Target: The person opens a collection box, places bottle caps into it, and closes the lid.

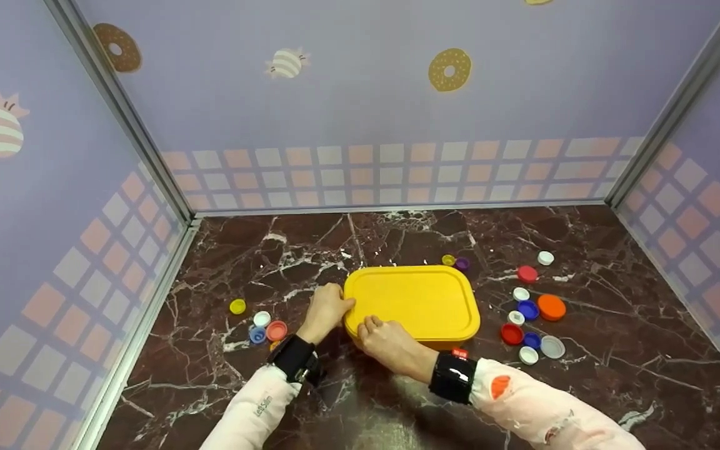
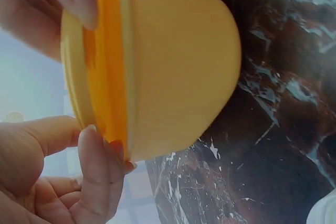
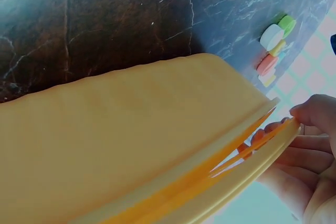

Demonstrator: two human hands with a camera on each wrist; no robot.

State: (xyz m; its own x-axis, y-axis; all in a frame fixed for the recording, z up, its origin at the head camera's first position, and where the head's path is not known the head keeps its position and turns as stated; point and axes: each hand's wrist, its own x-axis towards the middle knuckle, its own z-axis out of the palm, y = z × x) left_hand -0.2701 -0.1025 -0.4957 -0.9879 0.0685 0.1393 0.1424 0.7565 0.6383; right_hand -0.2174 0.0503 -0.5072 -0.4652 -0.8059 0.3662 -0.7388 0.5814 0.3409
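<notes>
A yellow rectangular plastic box [image 1: 444, 344] stands on the table in the head view, with its yellow lid [image 1: 410, 303] on top. Along the left and front edges, the lid is raised a little off the rim; the right wrist view shows a narrow gap under the lid's rim [image 3: 262, 163]. My left hand [image 1: 325, 309] pinches the lid at its left edge. At the front-left corner my right hand [image 1: 394, 347] grips the lid's edge with curled fingers. The box's wall [image 2: 178, 66] fills much of the left wrist view. What is inside stays hidden.
Several coloured bottle caps lie right of the box, among them an orange cap [image 1: 551, 307] and a grey cap [image 1: 552, 347]. More lie left, including a pink cap [image 1: 277, 330] and a yellow cap [image 1: 237, 306]. A purple cap [image 1: 462, 264] sits behind the box. Patterned walls enclose the table.
</notes>
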